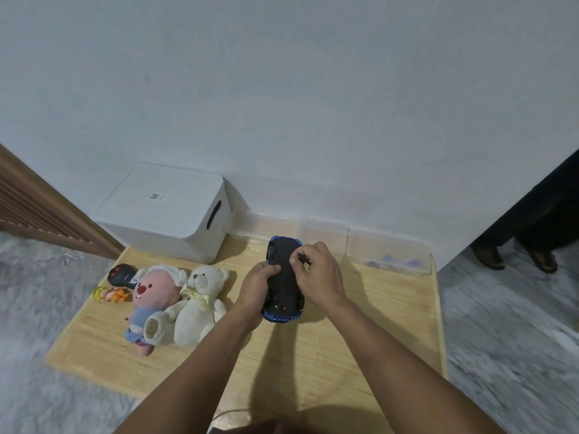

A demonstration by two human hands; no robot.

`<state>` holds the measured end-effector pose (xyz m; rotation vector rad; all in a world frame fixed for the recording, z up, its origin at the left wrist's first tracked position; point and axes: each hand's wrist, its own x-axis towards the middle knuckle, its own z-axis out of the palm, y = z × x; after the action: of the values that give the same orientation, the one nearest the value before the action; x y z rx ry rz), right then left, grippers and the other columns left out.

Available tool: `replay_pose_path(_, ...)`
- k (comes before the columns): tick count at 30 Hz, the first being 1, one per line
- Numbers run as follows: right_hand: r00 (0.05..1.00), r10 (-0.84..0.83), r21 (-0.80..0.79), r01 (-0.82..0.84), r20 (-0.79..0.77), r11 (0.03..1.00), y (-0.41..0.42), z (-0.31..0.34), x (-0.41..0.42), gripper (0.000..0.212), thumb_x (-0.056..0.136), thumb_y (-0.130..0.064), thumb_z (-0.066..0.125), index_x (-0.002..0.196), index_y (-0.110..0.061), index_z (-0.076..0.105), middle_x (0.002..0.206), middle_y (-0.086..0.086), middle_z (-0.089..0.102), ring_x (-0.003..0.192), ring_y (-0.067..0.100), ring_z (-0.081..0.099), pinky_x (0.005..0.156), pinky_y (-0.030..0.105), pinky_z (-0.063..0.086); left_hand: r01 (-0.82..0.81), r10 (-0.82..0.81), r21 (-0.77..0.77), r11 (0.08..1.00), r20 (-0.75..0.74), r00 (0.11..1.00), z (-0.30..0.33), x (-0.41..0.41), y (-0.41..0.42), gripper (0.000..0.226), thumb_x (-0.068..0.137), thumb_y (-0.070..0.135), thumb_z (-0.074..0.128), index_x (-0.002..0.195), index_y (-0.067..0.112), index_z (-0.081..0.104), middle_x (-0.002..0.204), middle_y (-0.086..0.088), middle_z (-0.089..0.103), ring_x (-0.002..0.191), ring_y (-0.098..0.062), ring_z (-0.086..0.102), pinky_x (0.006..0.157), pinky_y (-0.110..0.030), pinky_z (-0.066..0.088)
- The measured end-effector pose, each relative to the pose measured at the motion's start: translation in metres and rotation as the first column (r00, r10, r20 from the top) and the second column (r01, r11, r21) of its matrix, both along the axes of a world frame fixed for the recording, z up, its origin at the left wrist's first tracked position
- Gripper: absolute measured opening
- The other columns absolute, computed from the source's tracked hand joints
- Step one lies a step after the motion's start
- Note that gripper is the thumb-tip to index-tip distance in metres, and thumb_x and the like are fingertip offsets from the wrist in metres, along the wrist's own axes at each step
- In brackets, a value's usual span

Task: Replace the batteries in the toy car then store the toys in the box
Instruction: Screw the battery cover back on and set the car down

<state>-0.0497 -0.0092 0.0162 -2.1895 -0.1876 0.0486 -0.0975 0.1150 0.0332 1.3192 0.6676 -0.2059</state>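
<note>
A blue toy car [283, 289] lies upside down on the wooden table [376, 324], its black underside facing up. My left hand [255, 291] grips the car's left side. My right hand [316, 270] rests over the car's right side and pinches a small dark thing against the underside; I cannot tell what it is. A white lidded storage box [166, 211] stands shut at the table's back left. A pink plush [152, 296], a white teddy bear [195, 303], a black remote [122, 275] and a small yellow-orange figure [109, 294] lie at the left.
Clear plastic containers [388, 255] line the back edge by the wall, one holding blue pieces. A wooden slatted panel [37, 214] stands at the far left. A person's sandalled feet [513, 258] are on the floor at the right.
</note>
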Motion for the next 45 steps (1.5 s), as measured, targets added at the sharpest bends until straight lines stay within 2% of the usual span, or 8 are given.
replay_pose_path(4,0.999,0.003,-0.021,-0.002,0.053,1.000,-0.002,0.001,0.001,0.006,0.087,-0.023,0.062,0.085,-0.020,0.067,0.090,-0.009,0.052,0.084,0.016,0.060,0.071,0.033,0.050,-0.005,0.005,0.012,1.000,0.010,1.000,-0.001,0.003,-0.001,0.015,0.093,0.017,0.054,0.101,0.005,0.058,0.101,-0.022,0.066,0.090,-0.036,0.064,0.083,-0.051,0.053)
replay_pose_path(17,0.987,0.029,0.056,-0.039,0.161,0.998,-0.011,0.003,0.001,0.017,0.084,-0.018,0.066,0.097,-0.016,0.076,0.078,-0.018,0.050,0.077,0.006,0.058,0.071,0.028,0.053,0.001,-0.001,-0.013,1.000,0.027,1.000,0.006,0.007,-0.006,0.027,0.095,0.018,0.051,0.114,-0.002,0.055,0.103,-0.023,0.066,0.088,-0.035,0.065,0.071,-0.041,0.055)
replay_pose_path(24,0.971,0.006,0.051,-0.018,0.239,0.999,-0.014,0.001,-0.004,0.020,0.085,-0.016,0.065,0.102,-0.015,0.075,0.083,-0.008,0.058,0.074,0.010,0.059,0.064,0.028,0.052,0.000,0.001,-0.031,1.000,0.037,0.999,0.011,0.010,-0.009,0.025,0.095,0.017,0.051,0.113,0.000,0.057,0.101,-0.021,0.066,0.087,-0.034,0.065,0.074,-0.045,0.056)
replay_pose_path(30,0.942,0.020,-0.033,-0.010,0.336,0.999,-0.013,0.001,-0.008,0.022,0.085,-0.022,0.061,0.102,-0.018,0.075,0.084,-0.008,0.060,0.066,0.011,0.059,0.056,0.028,0.052,-0.004,0.005,-0.021,1.000,0.045,0.999,0.012,0.009,-0.008,0.021,0.095,0.017,0.051,0.109,0.003,0.058,0.102,-0.022,0.066,0.090,-0.035,0.065,0.082,-0.051,0.054)
replay_pose_path(36,0.885,0.085,-0.160,-0.012,0.458,0.987,-0.014,0.004,-0.008,0.029,0.082,-0.027,0.052,0.096,-0.017,0.076,0.080,-0.006,0.060,0.056,0.014,0.058,0.044,0.024,0.047,-0.001,0.001,0.000,1.000,0.038,0.999,0.013,0.009,-0.009,0.025,0.095,0.019,0.052,0.113,0.001,0.056,0.100,-0.020,0.067,0.085,-0.032,0.066,0.074,-0.043,0.055)
replay_pose_path(39,0.951,0.027,-0.077,-0.003,0.308,0.997,-0.013,0.005,-0.007,0.027,0.083,-0.024,0.058,0.104,-0.019,0.075,0.084,-0.008,0.060,0.067,0.010,0.060,0.058,0.026,0.051,-0.001,0.001,-0.011,1.000,0.033,0.999,0.013,0.009,-0.009,0.027,0.095,0.018,0.052,0.115,0.000,0.055,0.100,-0.020,0.067,0.087,-0.033,0.066,0.078,-0.047,0.055)
replay_pose_path(42,0.991,-0.105,0.180,0.089,0.085,0.980,-0.015,0.013,-0.005,0.030,0.084,-0.015,0.064,0.113,-0.018,0.070,0.089,-0.006,0.062,0.076,0.006,0.058,0.074,0.023,0.049,-0.018,0.019,-0.035,0.999,0.024,1.000,0.014,0.010,-0.009,0.030,0.095,0.018,0.052,0.117,-0.001,0.055,0.101,-0.021,0.068,0.086,-0.035,0.066,0.080,-0.049,0.055)
replay_pose_path(45,0.980,-0.177,0.334,0.198,-0.094,0.921,-0.019,0.026,0.000,0.029,0.093,-0.011,0.050,0.118,-0.015,0.064,0.107,-0.003,0.063,0.096,0.009,0.058,0.087,0.021,0.044,-0.039,0.038,-0.070,0.997,-0.003,0.999,0.014,0.010,-0.007,0.029,0.095,0.019,0.051,0.116,-0.001,0.056,0.101,-0.020,0.068,0.085,-0.036,0.065,0.078,-0.048,0.054)
